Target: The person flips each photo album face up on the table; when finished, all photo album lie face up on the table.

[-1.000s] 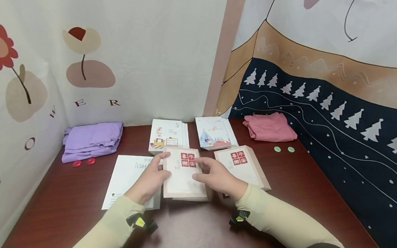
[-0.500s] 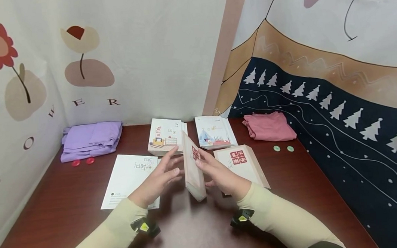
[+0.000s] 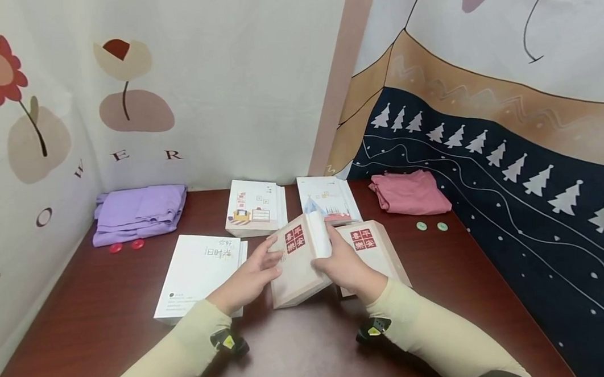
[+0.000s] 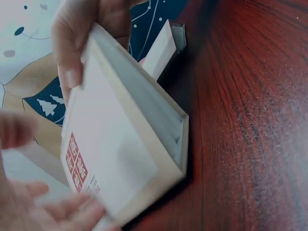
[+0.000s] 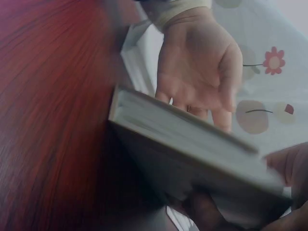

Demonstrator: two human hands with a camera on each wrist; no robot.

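Note:
A beige book (image 3: 295, 260) with a red stamp on its cover stands tilted on its lower edge on the dark red table (image 3: 300, 348), held between both hands. My left hand (image 3: 257, 267) lies with straight fingers against the cover's left side; the right wrist view shows its open palm (image 5: 202, 62) behind the book (image 5: 192, 149). My right hand (image 3: 339, 260) grips the book's page side. In the left wrist view its thumb (image 4: 72, 53) lies over the cover's (image 4: 120, 144) top edge.
A second beige book (image 3: 377, 253) lies flat just right of the hands, a white book (image 3: 196, 274) to the left. Two illustrated books (image 3: 255, 207) (image 3: 328, 201) sit behind. A purple cloth (image 3: 139, 211) with red buttons (image 3: 125, 246) is back left, a pink cloth (image 3: 410, 193) with green buttons (image 3: 431, 226) back right.
The beige book lay flat under both hands, was stood up on edge, and now leans with its cover facing left and up. The right hand has closed round its page side.

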